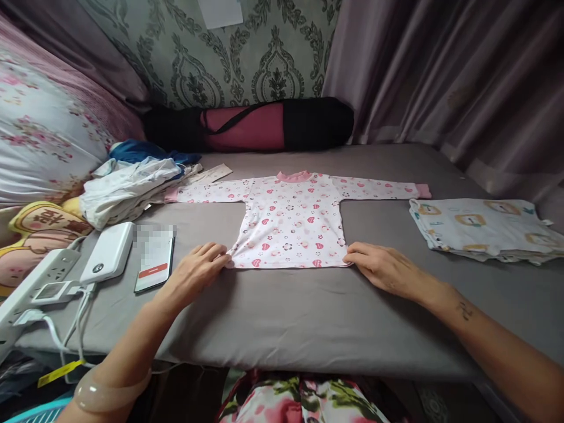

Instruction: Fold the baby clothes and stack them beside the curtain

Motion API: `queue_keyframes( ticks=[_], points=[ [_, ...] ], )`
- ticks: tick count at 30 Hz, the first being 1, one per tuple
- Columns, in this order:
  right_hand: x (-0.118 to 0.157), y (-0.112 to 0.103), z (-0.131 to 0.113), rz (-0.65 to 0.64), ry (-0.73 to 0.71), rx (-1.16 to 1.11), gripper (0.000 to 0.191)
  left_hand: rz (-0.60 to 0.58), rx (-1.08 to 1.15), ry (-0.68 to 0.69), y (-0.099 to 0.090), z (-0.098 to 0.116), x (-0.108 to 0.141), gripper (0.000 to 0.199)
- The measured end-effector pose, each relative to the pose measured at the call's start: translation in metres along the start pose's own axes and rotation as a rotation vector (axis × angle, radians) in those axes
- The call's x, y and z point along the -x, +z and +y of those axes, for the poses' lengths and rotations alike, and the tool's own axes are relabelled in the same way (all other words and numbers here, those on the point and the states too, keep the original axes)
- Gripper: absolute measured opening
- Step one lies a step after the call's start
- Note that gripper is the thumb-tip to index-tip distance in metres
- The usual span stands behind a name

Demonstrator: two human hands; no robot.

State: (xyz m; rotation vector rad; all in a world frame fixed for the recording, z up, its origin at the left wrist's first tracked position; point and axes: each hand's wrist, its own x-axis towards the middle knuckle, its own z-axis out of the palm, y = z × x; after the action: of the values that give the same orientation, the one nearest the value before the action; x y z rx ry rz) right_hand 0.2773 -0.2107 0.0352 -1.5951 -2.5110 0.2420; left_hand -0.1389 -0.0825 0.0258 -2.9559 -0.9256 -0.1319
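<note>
A small white long-sleeved shirt (293, 226) with pink hearts, a pink collar and pink cuffs lies flat, its sleeves stretched out to both sides. My left hand (200, 267) pinches the bottom hem at the left corner. At the right corner of the same hem, my right hand (381, 264) has its fingers closed on the cloth. The collar points away from me, and the hem between my hands runs nearly straight. The left cuff lies against a pile of clothes (127, 188); the right cuff reaches just above a folded printed cloth (484, 229).
A grey sheet (282, 317) covers the surface. On the left are a phone (154, 258), a white power bank (108, 252), a power strip (39, 288) with cables, and a floral pillow (48, 129). A black and dark-pink bag (247, 126) lies along the patterned wall, beside curtains (418, 70).
</note>
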Motion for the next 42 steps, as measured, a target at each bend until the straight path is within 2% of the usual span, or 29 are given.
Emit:
queue_keyframes(
  ticks=[5, 7, 9, 11, 14, 16, 18, 21, 27, 33, 37, 39, 42],
  points=[
    [-0.003, -0.016, -0.003, -0.054, 0.117, -0.216, 0.024, -0.034, 0.051, -0.039, -0.008, -0.004, 0.000, 0.030],
    [-0.011, -0.018, 0.004, -0.067, 0.202, -0.335, 0.022, -0.008, 0.053, -0.077, -0.012, 0.001, -0.009, 0.030],
    [-0.024, -0.016, 0.016, -0.029, 0.320, -0.434, 0.026, 0.031, 0.075, -0.097, -0.015, 0.013, -0.027, 0.030],
    [-0.041, -0.013, 0.033, 0.075, 0.478, -0.437, 0.029, 0.069, 0.146, -0.069, -0.016, 0.038, -0.052, 0.030],
    [-0.070, -0.008, 0.056, 0.195, 0.752, -0.313, 0.033, 0.034, 0.294, 0.118, -0.011, 0.091, -0.099, 0.027],
    [-0.090, -0.006, 0.065, 0.215, 0.820, -0.272, 0.034, -0.031, 0.328, 0.199, -0.004, 0.129, -0.126, 0.022],
    [-0.105, -0.004, 0.069, 0.208, 0.868, -0.237, 0.032, -0.042, 0.313, 0.207, 0.005, 0.161, -0.147, 0.021],
    [-0.119, 0.001, 0.072, 0.170, 0.936, -0.173, 0.029, -0.039, 0.304, 0.149, 0.018, 0.189, -0.163, 0.030],
    [-0.126, 0.012, 0.073, 0.092, 0.901, -0.100, 0.029, -0.012, 0.284, 0.135, 0.028, 0.198, -0.168, 0.022],
    [-0.122, 0.014, 0.064, 0.114, 0.875, 0.068, 0.036, 0.062, 0.301, 0.133, 0.034, 0.199, -0.171, 0.029],
    [-0.124, 0.012, 0.059, 0.098, 0.833, 0.142, 0.035, 0.098, 0.287, 0.183, 0.038, 0.198, -0.166, 0.030],
    [-0.131, 0.011, 0.054, 0.149, 0.786, 0.199, 0.036, 0.119, 0.264, 0.209, 0.041, 0.198, -0.166, 0.032],
    [-0.149, 0.017, 0.047, 0.200, 0.610, 0.176, 0.039, 0.157, 0.231, 0.265, 0.047, 0.198, -0.167, 0.031]
  ],
)
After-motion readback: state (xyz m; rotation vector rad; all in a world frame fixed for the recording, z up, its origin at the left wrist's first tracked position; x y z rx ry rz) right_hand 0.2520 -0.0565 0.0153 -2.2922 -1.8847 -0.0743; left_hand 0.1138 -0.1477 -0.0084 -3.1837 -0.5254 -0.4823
